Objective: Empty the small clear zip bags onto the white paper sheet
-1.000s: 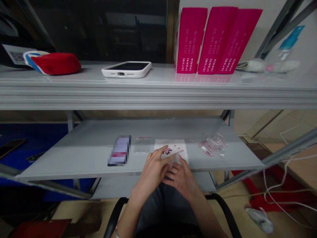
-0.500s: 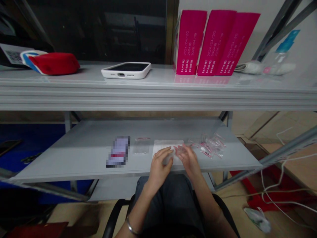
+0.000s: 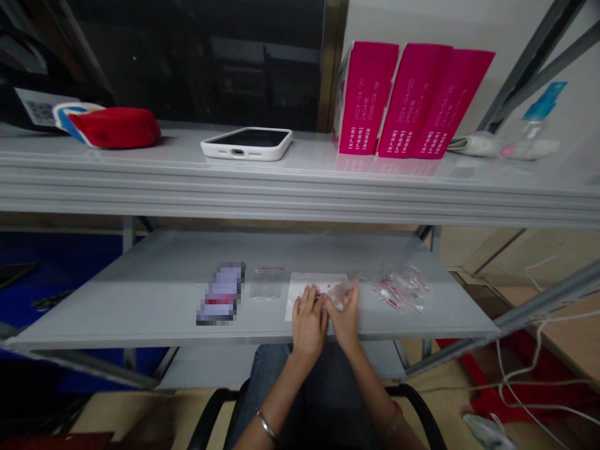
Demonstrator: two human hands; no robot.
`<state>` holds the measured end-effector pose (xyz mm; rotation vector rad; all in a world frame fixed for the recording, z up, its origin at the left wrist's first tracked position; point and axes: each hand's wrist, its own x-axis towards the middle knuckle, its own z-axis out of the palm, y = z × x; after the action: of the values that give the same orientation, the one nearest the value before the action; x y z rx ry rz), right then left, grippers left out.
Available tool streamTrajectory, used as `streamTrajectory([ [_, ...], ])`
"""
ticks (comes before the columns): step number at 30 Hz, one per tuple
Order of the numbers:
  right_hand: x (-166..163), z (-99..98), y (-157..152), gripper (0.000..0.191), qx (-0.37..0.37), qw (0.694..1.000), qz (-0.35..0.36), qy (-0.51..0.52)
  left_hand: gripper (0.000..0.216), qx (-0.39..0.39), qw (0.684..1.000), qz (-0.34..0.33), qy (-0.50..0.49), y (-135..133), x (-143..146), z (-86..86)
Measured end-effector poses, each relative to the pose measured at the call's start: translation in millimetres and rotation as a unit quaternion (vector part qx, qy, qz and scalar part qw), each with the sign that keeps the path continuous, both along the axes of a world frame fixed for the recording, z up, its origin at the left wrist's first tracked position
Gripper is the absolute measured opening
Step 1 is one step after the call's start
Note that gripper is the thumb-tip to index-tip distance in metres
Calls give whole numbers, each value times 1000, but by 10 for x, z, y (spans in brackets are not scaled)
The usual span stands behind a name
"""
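My left hand lies over a white sheet of paper, its fingers stretched out and the tips resting on it. Small dark red bits show beside those fingertips, too small to name. Close by, my right hand pinches a small clear plastic bag between thumb and fingers, tilted over the paper's right side. What the bag holds, if anything, I cannot make out. To the right lies a pile of clear bags with red strips or contents. A flat clear zip bag is left of the paper.
A pixelated phone-like object lies on the lower grey shelf. The upper shelf bears a white-cased phone, a red pouch, pink boxes and a spray bottle. White cables hang at the right.
My hands have come closer together, the left one turning palm-down onto the paper. The clear bag in my right hand now shows more fully. The camera view has shifted slightly.
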<state>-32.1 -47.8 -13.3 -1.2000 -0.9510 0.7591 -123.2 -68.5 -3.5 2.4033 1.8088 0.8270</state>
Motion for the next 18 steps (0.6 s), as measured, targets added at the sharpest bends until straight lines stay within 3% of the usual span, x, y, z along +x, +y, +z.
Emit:
streamTrajectory([
  [10, -2, -7, -10, 85, -7, 999, -9, -40, 35, 10, 999, -9, -40, -7, -33, -51],
  [18, 5, -12, -10, 84, 35, 999, -15, 9, 32, 13, 992, -23, -124, 66, -87, -158],
])
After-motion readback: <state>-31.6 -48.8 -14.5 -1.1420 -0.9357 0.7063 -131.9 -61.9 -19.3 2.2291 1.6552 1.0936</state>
